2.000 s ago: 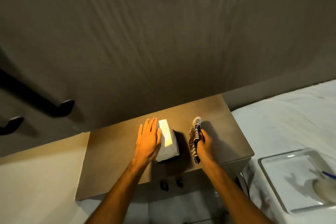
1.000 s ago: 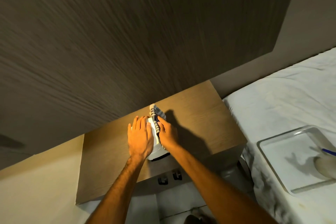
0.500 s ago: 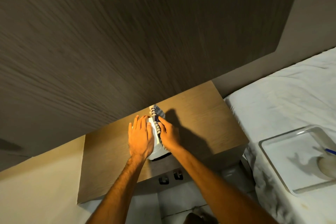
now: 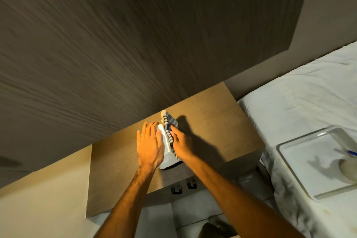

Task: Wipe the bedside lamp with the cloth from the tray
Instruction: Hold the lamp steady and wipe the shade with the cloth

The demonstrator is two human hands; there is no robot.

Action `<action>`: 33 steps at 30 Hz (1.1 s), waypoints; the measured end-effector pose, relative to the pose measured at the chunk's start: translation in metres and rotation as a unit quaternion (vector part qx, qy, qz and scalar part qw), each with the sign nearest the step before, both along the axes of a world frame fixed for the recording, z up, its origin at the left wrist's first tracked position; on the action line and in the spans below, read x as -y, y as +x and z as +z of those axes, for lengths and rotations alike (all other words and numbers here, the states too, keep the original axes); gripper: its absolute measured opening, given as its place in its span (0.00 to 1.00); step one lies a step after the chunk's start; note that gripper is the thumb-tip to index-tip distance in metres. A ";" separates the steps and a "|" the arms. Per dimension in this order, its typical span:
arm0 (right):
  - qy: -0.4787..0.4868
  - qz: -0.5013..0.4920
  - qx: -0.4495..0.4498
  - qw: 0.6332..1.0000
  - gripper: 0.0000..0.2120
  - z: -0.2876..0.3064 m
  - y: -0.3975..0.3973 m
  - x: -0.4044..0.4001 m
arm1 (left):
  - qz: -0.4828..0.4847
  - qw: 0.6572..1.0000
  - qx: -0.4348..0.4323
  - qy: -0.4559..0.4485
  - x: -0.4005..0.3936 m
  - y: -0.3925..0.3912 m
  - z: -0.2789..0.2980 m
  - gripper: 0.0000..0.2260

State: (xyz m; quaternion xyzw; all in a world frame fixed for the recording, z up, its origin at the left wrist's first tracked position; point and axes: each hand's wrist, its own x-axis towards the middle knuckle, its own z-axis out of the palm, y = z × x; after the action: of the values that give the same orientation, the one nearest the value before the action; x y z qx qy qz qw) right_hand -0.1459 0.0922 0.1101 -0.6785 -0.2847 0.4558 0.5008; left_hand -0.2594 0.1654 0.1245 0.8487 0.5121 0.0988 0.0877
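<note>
- Lamp [image 4: 166, 157]: white box-shaped bedside lamp, standing on the wooden nightstand [image 4: 212, 121] near its front edge, roughly mid-width. Its long axis is running from the near edge toward the back wall, tilting slightly leftward at the far end. A dark base is showing beneath the near end. Most of the body is lying hidden between the two hands.
- Cloth [image 4: 168, 127]: striped blue-and-white cloth, lying pressed against the lamp's right face, with its far end sticking out beyond the fingertips toward the wall.
- Left hand [image 4: 149, 146]: lying flat and open, fingers together, palm resting against the lamp's left side and top; not clenching anything.
- Right hand [image 4: 181, 144]: fingers closing on the cloth and holding it against the lamp's right side.
- Nightstand: light wood top, casting a dark hand shadow to the right of the lamp; two small dark handles [image 4: 183, 187] are showing on its front below the lamp.
- Wall panel [image 4: 135, 35]: dark wood-grain panel rising directly behind the nightstand.
- Bed [image 4: 299, 92]: white sheet lying to the right of the nightstand, just beside it.
- Tray [image 4: 286, 152]: pale rectangular tray sitting on the bed, well apart from the lamp, holding a round pale item [image 4: 347, 168] and a blue-tipped object [image 4: 352, 153] at its right end, both cut off by the frame.
</note>
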 end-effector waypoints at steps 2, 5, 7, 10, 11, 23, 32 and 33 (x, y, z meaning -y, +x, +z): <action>-0.047 -0.020 -0.031 0.998 0.16 -0.009 0.002 0.001 | 0.004 1.000 -0.003 -0.003 0.000 0.000 -0.001 0.30; -0.059 -0.031 -0.015 0.998 0.18 -0.015 -0.009 0.024 | 0.004 1.000 -0.007 0.003 0.002 0.000 -0.001 0.32; -0.036 -0.036 -0.012 0.999 0.19 -0.012 -0.018 0.043 | -0.001 1.000 -0.013 0.007 0.002 0.001 0.000 0.32; 0.004 -0.047 -0.019 0.999 0.19 -0.002 -0.024 0.046 | -0.008 1.000 -0.027 0.009 0.002 0.001 0.000 0.32; 0.011 -0.049 -0.020 0.999 0.18 0.002 -0.022 0.038 | -0.010 0.999 -0.032 0.011 0.001 0.001 -0.001 0.32; -0.011 -0.051 -0.015 0.999 0.19 -0.003 -0.026 0.041 | -0.014 0.999 -0.040 0.009 -0.001 0.001 -0.002 0.32; -0.034 -0.072 -0.081 0.994 0.20 -0.006 -0.016 -0.006 | -0.011 0.999 -0.038 0.010 -0.001 0.000 -0.003 0.30; -0.044 -0.074 -0.078 0.993 0.21 -0.009 -0.017 -0.002 | -0.013 0.999 -0.037 0.011 -0.001 0.000 -0.003 0.30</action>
State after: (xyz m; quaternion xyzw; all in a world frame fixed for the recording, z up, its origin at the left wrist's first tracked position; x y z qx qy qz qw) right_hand -0.1634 0.0940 0.1015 -0.6811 -0.1738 0.4813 0.5237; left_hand -0.2591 0.1662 0.1214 0.8592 0.5029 0.0718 0.0610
